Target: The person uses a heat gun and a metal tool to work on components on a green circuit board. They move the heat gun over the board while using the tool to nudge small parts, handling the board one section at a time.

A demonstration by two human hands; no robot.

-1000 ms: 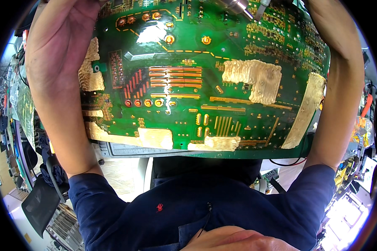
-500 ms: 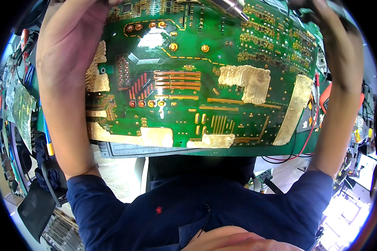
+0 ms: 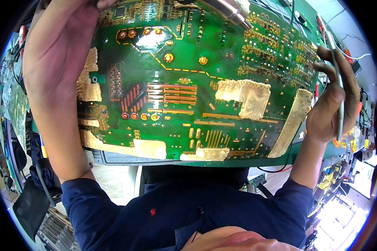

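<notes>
**Board held up close, slim tool poised at its edge**

While my left hand [image 3: 58, 54] clamps the left edge of a large green circuit board [image 3: 188, 83], fingers curled over its top left corner and palm flat against the side, my right hand [image 3: 333, 104] is closed around a thin metal tool [image 3: 338, 96], seemingly tweezers, just beside the board's right edge. The board fills most of the view, held up near the head, solder side facing me. Gold-coloured foil tape [image 3: 245, 94] patches its middle, with further strips along the bottom edge and the right edge. A shiny metal nozzle [image 3: 228, 9] pokes in over the board's top edge; I cannot tell what carries it. Below the board show my dark blue shirt [image 3: 176, 209] and, just under the bottom edge, a grey device [image 3: 121, 157]. Cluttered workbenches with cables flank both sides.

To my eye the risks are these: the board appears to rest on one hand alone, so a slackened grip could let it tip or drop; the tool's tip, so near the edge, could scrape a trace or lift tape; the nozzle, if hot, could scorch components.
</notes>
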